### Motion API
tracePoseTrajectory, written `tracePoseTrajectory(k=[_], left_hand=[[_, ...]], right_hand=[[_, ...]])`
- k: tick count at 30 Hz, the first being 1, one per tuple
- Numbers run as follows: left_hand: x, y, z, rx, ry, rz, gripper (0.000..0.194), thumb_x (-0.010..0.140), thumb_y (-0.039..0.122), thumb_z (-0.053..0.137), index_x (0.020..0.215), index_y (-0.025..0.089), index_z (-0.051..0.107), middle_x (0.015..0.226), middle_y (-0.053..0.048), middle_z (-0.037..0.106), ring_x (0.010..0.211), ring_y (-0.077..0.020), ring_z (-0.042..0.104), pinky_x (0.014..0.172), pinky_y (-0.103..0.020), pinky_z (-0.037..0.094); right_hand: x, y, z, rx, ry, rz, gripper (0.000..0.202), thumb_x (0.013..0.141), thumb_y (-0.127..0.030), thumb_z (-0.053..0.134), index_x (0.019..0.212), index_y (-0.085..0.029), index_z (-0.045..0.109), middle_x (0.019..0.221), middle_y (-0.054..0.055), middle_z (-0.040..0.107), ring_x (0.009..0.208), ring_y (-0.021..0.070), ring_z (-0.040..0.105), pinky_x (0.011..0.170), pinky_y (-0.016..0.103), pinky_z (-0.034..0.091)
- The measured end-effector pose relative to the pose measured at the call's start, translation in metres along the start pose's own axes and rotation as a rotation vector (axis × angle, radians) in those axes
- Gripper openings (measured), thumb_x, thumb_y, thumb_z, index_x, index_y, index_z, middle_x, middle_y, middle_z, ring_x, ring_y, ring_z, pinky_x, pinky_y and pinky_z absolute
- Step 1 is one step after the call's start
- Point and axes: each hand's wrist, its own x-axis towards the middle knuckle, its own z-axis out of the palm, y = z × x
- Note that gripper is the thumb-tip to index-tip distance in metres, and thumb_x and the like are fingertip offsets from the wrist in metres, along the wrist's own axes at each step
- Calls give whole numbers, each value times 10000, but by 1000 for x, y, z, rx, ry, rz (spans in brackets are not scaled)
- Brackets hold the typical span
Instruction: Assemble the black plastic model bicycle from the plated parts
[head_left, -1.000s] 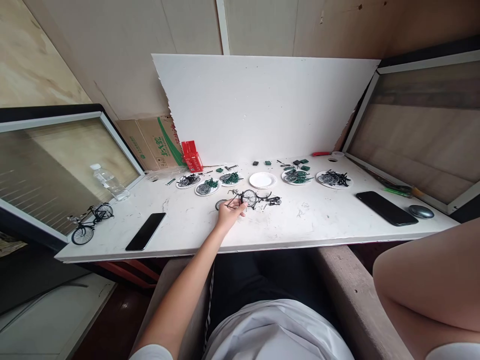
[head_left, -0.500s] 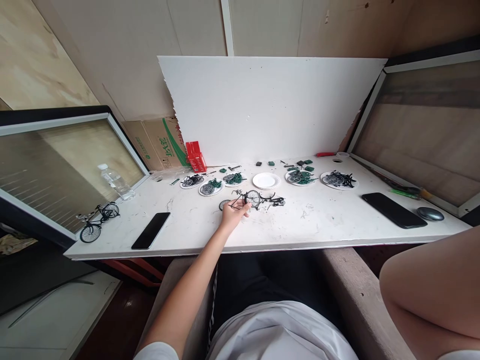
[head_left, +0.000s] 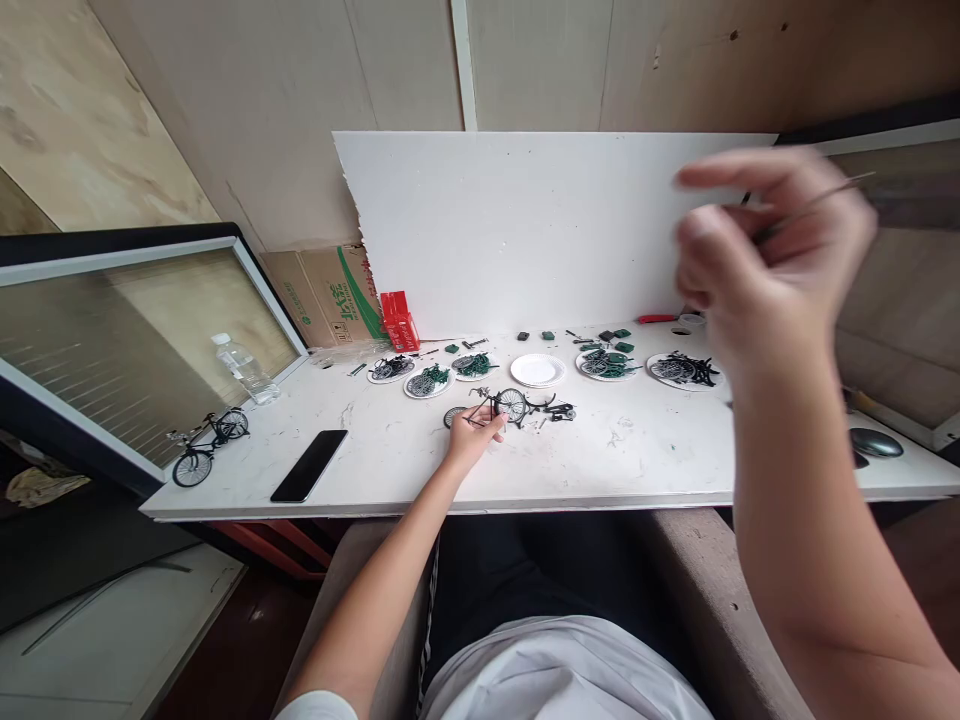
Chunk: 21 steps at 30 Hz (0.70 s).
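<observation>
My left hand (head_left: 472,440) is closed on a small black model bicycle (head_left: 511,404) just above the white table, its fingers at the frame beside a spoked wheel. More thin black parts (head_left: 559,411) lie to the right of that wheel. Raised high at the right, close to the camera, is my right hand (head_left: 772,235), blurred by motion. Its fingers are bent round a thin, dark, stick-like item (head_left: 817,203) that I cannot identify. Beyond the model stand a bare white plate (head_left: 538,370) and plates of black and green parts (head_left: 606,364).
A finished-looking black bicycle (head_left: 210,445) stands at the table's left end, near a water bottle (head_left: 246,370) and a phone (head_left: 309,466). At the back are a red box (head_left: 399,322) and a carton (head_left: 322,295). A rounded dark object (head_left: 876,443) lies right.
My right hand has come up from below into view at the right, with the thin item in it. The left hand keeps its hold; the view has shifted slightly.
</observation>
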Motion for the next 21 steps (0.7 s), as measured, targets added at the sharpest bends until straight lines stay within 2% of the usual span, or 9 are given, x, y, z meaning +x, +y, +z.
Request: tracePoseTrajectory(k=[1, 4, 6, 9, 12, 15, 21], left_hand=[[0, 1, 0, 0, -11, -6, 359, 658, 433, 908, 809, 135, 776, 797, -79, 771, 525, -143, 664, 496, -252, 520], [-1, 3, -1, -7, -18, -15, 349, 666, 424, 910, 813, 138, 774, 812, -78, 770, 528, -139, 658, 512, -262, 532], [-1, 4, -1, -7, -12, -21, 350, 663, 421, 913, 813, 138, 771, 818, -83, 772, 530, -139, 657, 516, -267, 538], [-1, 3, -1, 6, -11, -25, 359, 667, 428, 911, 820, 135, 770, 831, -93, 775, 537, -144, 663, 516, -268, 539], [-2, 4, -1, 13, -17, -21, 365, 670, 437, 908, 820, 135, 768, 851, -100, 781, 546, -147, 666, 514, -267, 539], [-2, 4, -1, 7, -21, -11, 366, 670, 443, 905, 813, 137, 762, 865, -100, 783, 552, -146, 665, 516, -269, 539], [-3, 5, -1, 13, -26, 11, 344, 687, 437, 890, 796, 141, 752, 816, -73, 763, 543, -141, 659, 539, -267, 538]], right_hand=[[1, 15, 11, -22, -22, 1, 514, 885, -669, 778, 1117, -213, 723, 635, -52, 358, 530, 87, 278, 528, 285, 239], [-5, 69, 31, -126, -145, 180, 421, 927, -581, 728, 1090, -193, 737, 618, -56, 349, 518, 96, 284, 533, 272, 256], [-17, 104, 34, -315, -219, 222, 367, 966, -521, 670, 1094, -185, 744, 628, -39, 387, 541, 110, 332, 570, 275, 290], [-39, 144, 35, -604, -384, 285, 300, 946, -396, 665, 1120, -170, 755, 679, 3, 507, 603, 143, 434, 625, 286, 318], [-61, 167, 39, -676, -560, 368, 315, 956, -353, 629, 1168, -158, 755, 752, 42, 586, 665, 170, 500, 656, 289, 342], [-80, 179, 45, -673, -644, 434, 352, 978, -355, 598, 1215, -141, 747, 772, 58, 604, 660, 177, 499, 646, 293, 327], [-112, 203, 49, -568, -636, 466, 404, 1006, -416, 546, 1223, -133, 736, 729, 43, 575, 632, 171, 465, 632, 300, 294]])
